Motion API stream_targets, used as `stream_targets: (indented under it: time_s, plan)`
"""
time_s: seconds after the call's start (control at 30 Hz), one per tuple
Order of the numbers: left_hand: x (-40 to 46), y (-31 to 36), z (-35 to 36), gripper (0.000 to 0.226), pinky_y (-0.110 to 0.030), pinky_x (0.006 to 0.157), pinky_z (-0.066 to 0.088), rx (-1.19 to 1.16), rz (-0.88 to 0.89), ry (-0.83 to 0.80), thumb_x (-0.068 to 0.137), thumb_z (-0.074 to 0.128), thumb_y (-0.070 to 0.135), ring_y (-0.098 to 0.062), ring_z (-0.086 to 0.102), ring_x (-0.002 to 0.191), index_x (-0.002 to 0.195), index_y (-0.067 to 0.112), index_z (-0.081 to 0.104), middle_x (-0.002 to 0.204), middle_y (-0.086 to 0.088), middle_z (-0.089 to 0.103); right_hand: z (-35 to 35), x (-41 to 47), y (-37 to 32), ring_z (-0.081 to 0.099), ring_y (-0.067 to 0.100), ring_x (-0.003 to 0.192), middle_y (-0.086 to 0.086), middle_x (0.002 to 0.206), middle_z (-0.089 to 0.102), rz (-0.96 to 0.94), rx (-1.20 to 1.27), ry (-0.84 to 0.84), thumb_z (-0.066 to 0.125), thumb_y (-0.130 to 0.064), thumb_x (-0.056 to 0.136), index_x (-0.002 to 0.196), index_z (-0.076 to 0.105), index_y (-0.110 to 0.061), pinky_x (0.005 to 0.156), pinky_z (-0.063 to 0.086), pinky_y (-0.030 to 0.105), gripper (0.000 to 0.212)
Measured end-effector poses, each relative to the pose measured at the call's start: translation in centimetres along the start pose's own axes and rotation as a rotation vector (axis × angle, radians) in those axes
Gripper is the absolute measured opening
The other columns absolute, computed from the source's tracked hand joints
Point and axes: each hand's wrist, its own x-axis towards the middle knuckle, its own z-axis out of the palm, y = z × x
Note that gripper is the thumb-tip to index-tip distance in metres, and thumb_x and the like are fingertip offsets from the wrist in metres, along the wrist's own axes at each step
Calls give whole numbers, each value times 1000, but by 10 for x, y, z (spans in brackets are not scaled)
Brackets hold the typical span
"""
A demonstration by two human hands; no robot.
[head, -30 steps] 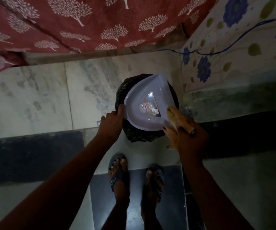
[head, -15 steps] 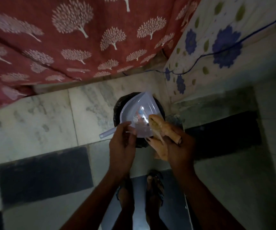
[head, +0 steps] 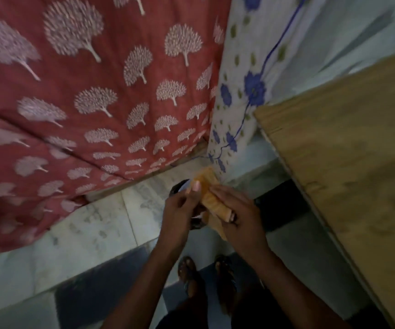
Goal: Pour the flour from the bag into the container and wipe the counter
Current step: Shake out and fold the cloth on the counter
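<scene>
Our left hand (head: pixel 180 211) pinches the upper end of the folded orange cloth (head: pixel 212 198), thumb on top; our right hand (head: pixel 236 216) curls around its lower end. No flour bag or container shows, so we judge only wiping remains.

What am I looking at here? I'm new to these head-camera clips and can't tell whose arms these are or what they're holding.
There is no machine: a person wears a camera on the head, looking down at their own arms, so you also see their sandalled feet on the tiled floor. The right hand grips a folded orange cloth; the left hand pinches its upper end. A dark object on the floor shows behind the hands, mostly hidden. A red tree-print fabric hangs at left, a wooden board at right.
</scene>
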Motion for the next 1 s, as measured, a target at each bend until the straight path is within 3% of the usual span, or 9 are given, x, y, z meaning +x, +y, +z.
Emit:
stream_targets:
  time_s: [0.07, 0.17, 0.3, 0.43, 0.53, 0.6, 0.73, 0.83, 1.0]
  plan:
    - [-22, 35, 6, 45, -45, 65, 57, 54, 73, -30, 100, 57, 30, -42, 69, 69, 79, -7, 69, 73, -24, 71, -26, -12, -40, 56, 10, 127, -9, 134, 61, -39, 9, 40, 59, -28, 87, 131, 66, -14, 107, 46, 25, 47]
    - [-42, 78, 18, 38, -29, 59, 54, 87, 149, -76, 100, 58, 20, -21, 69, 57, 69, 2, 70, 63, -6, 72, -60, -30, -74, 54, 10, 131, -14, 139, 57, -59, 90, 91, 67, -6, 84, 137, 59, -25, 106, 50, 38, 57]
    - [-54, 121, 39, 30, -28, 71, 59, 35, 138, -244, 102, 55, 16, -24, 75, 78, 93, -6, 73, 85, -12, 78, -109, -48, -101, 55, 24, 132, 3, 141, 59, -72, 320, 247, 66, -36, 89, 140, 57, -13, 100, 51, 45, 56]
    - [-45, 150, 72, 26, -30, 77, 59, -64, -1, -374, 101, 57, 20, -27, 75, 96, 109, 1, 71, 106, -14, 77, -149, -42, -100, 59, 16, 126, 1, 133, 65, 174, 464, 509, 56, -53, 88, 132, 63, -23, 100, 52, 33, 55]
    - [-36, 165, 107, 26, -29, 80, 60, -132, -137, -492, 101, 56, 19, -26, 72, 106, 117, 2, 68, 117, -14, 74, -178, -29, -94, 59, 30, 127, 11, 133, 66, 357, 878, 441, 55, -57, 94, 134, 63, -16, 106, 47, 49, 58]
    - [-30, 165, 128, 26, -33, 83, 60, -105, -183, -535, 100, 57, 20, -28, 71, 106, 117, 1, 67, 119, -16, 72, -191, -25, -87, 62, 34, 122, 18, 129, 67, 428, 983, 403, 56, -44, 98, 131, 63, -6, 105, 48, 51, 51]
    - [-8, 151, 175, 24, -40, 87, 60, 2, -173, -541, 100, 58, 24, -31, 71, 107, 114, 7, 67, 116, -14, 73, -224, -22, -57, 68, 36, 111, 17, 114, 74, 575, 906, 619, 83, -26, 80, 118, 69, -4, 96, 55, 50, 46]
    - [6, 138, 208, 26, -39, 73, 61, 138, -224, -568, 100, 58, 35, -24, 76, 88, 108, 12, 70, 98, -6, 78, -250, -20, -29, 71, 32, 104, 15, 107, 76, 637, 795, 701, 82, -18, 82, 112, 71, -9, 92, 58, 49, 34]
    - [49, 114, 267, 35, -50, 90, 58, 323, -146, -520, 94, 65, 39, -34, 69, 103, 114, 11, 68, 116, -17, 70, -282, -11, 25, 72, 32, 98, 14, 100, 76, 682, 706, 813, 82, -16, 81, 100, 74, -11, 88, 60, 51, 21]
